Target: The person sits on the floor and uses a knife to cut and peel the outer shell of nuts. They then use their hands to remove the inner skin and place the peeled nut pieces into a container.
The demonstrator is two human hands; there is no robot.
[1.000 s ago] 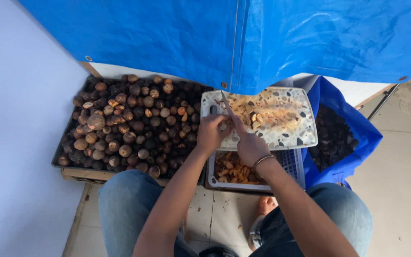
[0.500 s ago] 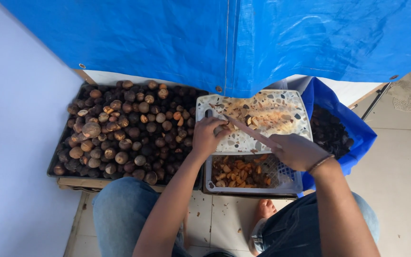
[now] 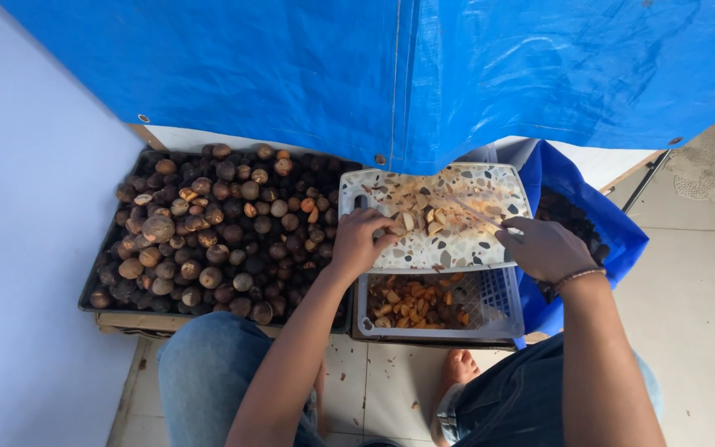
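Note:
A speckled cutting board lies across a white slatted crate that holds orange-brown cut pieces. Pale sliced nut pieces are scattered on the board. My left hand rests at the board's left side, fingers curled on a nut piece beside the slices. My right hand is at the board's right edge, gripping a thin knife whose blade points left across the board toward the slices. The two hands are apart, with the slices between them.
A dark tray heaped with several round brown nuts sits to the left. A blue bag with dark husks is on the right. Blue tarp hangs behind. My knees and a bare foot are on the tiled floor.
My hands were together over a nut at the board's left. The right hand has drawn away to the right with the knife, and more slices lie on the board.

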